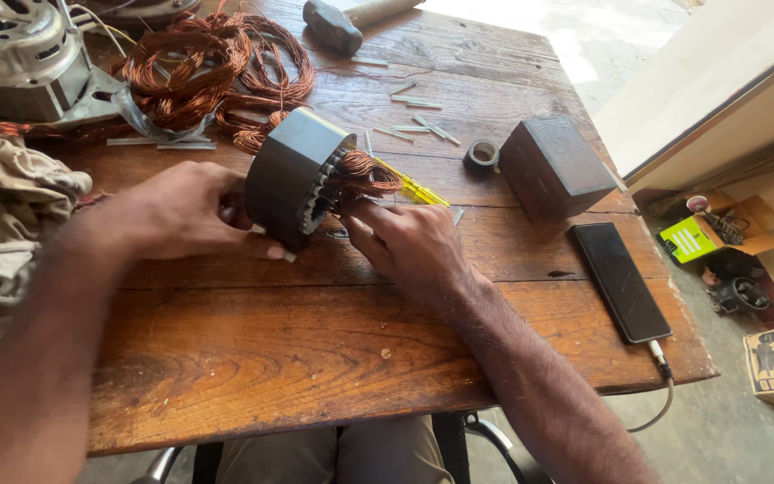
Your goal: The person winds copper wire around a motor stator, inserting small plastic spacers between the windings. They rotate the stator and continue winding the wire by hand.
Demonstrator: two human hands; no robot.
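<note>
Head view, work piece: a dark grey motor stator core (293, 175) stands on edge on the wooden table (315, 358), near mid-table, slotted face turned to the person's right.
Head view, left hand: the left hand (185, 211) is closed around the back and underside of the core, fingers wrapped on its rim, steadying it.
Head view, right hand: the right hand (405, 242) is at the slotted face, fingertips pinched on the copper winding (365, 175) that sticks out of the slots; the exact pinch is partly hidden.
Head view, tool: a yellow-handled screwdriver (414, 186) lies just behind the winding; whether the hand touches it cannot be told.
Head view, surroundings: loose copper coils (217, 67), a hammer (338, 22), slot strips (423, 121), a tape roll (482, 155), a dark block (553, 166), a phone (620, 280).
Step in hand, judged: working the winding at the slots.
Next move calls for: a firm hold on the core and an even pull or push along the slots, without kinking wire.
</note>
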